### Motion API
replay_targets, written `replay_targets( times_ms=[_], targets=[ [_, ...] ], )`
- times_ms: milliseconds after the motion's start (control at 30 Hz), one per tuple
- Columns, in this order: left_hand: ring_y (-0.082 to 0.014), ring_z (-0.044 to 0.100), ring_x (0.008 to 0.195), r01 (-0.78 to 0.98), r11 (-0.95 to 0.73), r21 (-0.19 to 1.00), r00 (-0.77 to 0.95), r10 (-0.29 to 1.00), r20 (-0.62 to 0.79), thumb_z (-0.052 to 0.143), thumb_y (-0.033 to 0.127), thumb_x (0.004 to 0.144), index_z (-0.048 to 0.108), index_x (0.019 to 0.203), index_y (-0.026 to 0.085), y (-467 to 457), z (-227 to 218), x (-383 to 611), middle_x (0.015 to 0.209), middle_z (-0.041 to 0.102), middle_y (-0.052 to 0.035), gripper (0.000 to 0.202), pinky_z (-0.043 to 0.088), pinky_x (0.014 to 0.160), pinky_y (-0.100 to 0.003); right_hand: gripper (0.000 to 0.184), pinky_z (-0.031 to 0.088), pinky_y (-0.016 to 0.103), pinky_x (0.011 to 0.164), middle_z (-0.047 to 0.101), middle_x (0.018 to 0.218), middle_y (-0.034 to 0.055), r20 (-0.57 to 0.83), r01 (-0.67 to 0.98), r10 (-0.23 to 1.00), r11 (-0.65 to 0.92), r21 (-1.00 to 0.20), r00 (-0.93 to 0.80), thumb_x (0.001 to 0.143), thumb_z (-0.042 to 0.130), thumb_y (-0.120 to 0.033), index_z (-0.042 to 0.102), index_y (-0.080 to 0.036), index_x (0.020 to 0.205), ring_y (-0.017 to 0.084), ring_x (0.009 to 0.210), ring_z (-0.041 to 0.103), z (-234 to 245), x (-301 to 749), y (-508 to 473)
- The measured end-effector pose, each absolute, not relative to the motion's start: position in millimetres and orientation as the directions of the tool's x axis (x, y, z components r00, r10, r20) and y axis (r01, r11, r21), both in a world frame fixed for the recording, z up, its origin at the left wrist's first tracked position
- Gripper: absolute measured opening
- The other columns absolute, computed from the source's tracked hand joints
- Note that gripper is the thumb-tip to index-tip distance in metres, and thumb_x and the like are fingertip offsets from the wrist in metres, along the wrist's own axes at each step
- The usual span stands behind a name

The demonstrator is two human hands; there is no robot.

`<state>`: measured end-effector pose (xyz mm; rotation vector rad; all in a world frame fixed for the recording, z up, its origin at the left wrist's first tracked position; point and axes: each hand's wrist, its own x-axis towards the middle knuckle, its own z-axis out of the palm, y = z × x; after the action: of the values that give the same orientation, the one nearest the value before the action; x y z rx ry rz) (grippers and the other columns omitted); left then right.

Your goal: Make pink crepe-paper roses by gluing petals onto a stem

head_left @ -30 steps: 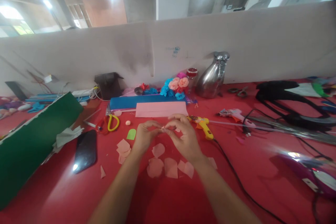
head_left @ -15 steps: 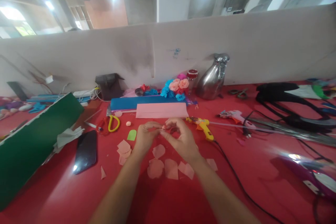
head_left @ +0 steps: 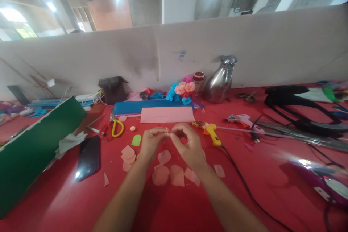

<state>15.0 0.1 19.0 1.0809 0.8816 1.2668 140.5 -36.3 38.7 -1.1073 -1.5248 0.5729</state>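
My left hand [head_left: 152,143] and my right hand [head_left: 188,145] meet fingertip to fingertip over the red table. Both are closed in a pinch on a small pink paper piece [head_left: 167,130], mostly covered by the fingers. Cut pink paper petals [head_left: 177,175] lie below my wrists, and a small stack of pink petals [head_left: 128,156] is left of my left wrist. A light green rounded template [head_left: 136,140] and a small pale ball [head_left: 132,128] sit near my left hand. The yellow glue gun [head_left: 211,132] rests right of my right hand.
Behind my hands lie folded pink paper [head_left: 166,114], a blue roll [head_left: 130,107] and paper flowers [head_left: 185,88]. Yellow-handled scissors [head_left: 117,128], a phone [head_left: 88,157] and a green board [head_left: 40,152] are at left. A steel jug [head_left: 219,84] and pink glue gun [head_left: 246,120] stand right; a black cord [head_left: 244,189] crosses there.
My fingertips have shifted slightly on the small pink piece, turning it between them. The right fingers have come closer to the left ones. Things on the table stay put.
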Motion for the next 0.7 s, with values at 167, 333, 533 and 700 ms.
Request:
replay_targets(
  times_ms=[167,333,533,700],
  targets=[
    [-0.0154,0.058,0.070,-0.271,-0.033,0.962,0.136,0.988,0.072,0.074,0.024,0.057,0.073,0.068,0.017,-1,20,15,0.069,0.067,-0.0046,0.013,0.045,0.069,-0.028,0.001,0.044,0.027,0.063,0.055,0.078,0.0019,0.491,0.367,0.869,0.437,-0.821,0.065,0.078,0.054,-0.021,0.054,-0.021,0.079,0.014,0.069,0.052,40,139,-37],
    [-0.0152,0.057,0.070,-0.273,-0.022,0.962,0.144,0.987,0.064,0.074,0.023,0.055,0.071,0.064,0.016,-1,22,16,0.069,0.066,-0.0039,0.012,0.045,0.071,-0.028,0.006,0.045,0.028,0.064,0.057,0.079,0.0027,0.507,0.377,0.859,0.447,-0.811,0.073,0.078,0.050,-0.018,0.055,-0.021,0.079,0.015,0.070,0.053,39,140,-37],
    [-0.0141,0.056,0.072,-0.303,-0.064,0.951,0.113,0.988,0.103,0.072,0.019,0.057,0.069,0.060,0.017,-2,24,15,0.070,0.064,-0.0020,0.005,0.044,0.073,-0.028,0.016,0.046,0.028,0.067,0.062,0.082,0.0025,0.444,0.394,0.892,0.381,-0.836,0.079,0.073,0.049,-0.012,0.056,-0.021,0.084,0.016,0.071,0.057,32,142,-32],
    [-0.0129,0.056,0.072,-0.359,-0.086,0.929,0.087,0.988,0.125,0.070,0.019,0.060,0.068,0.062,0.018,-2,23,12,0.070,0.062,-0.0006,0.003,0.043,0.074,-0.027,0.011,0.046,0.029,0.068,0.066,0.078,0.0012,0.343,0.373,0.938,0.333,-0.866,-0.040,0.076,0.053,-0.019,0.062,-0.021,0.083,0.016,0.071,0.060,30,138,-30]
  ],
)
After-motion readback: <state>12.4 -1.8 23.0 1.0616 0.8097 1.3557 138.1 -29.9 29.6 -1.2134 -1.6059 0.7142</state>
